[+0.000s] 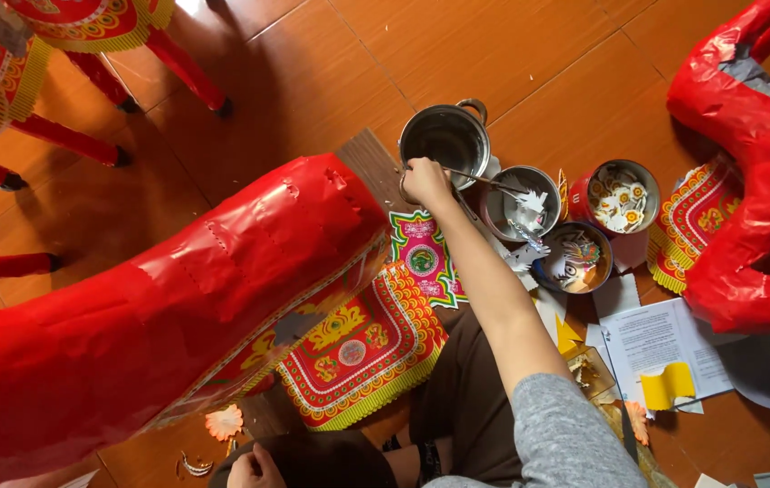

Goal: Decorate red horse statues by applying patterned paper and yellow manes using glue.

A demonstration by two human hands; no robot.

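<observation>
We see a glossy orange-brown tiled floor [511, 54], no table, work done sitting on the ground. Red stool-like legs [181, 63] stand at 11 o'clock; a big red paper-covered form [159, 307] fills 8 o'clock, a second red paper form [751, 181] sits at 3 o'clock. Our right hand [425, 181] is at centre, just above 12 o'clock of the arm, fingers closed around a thin brush-like stick [484, 180] that points toward 3 o'clock. The hand rests at the rim of a steel pot [445, 136]; its inside looks dark, contents unclear. Right beside it at 3 o'clock, a steel bowl [516, 201] holds white paper scraps; a red tin [622, 194] holds small round cut-outs; a bowl [575, 258] at 5 o'clock holds mixed printed pieces. Patterned red-and-yellow paper sheets [358, 348] lie at 6 o'clock, white printed sheets [661, 343] at 4 o'clock. Our left hand [254, 468] is at 7 o'clock, bottom edge, fingers curled; we cannot tell if it grips anything.
</observation>
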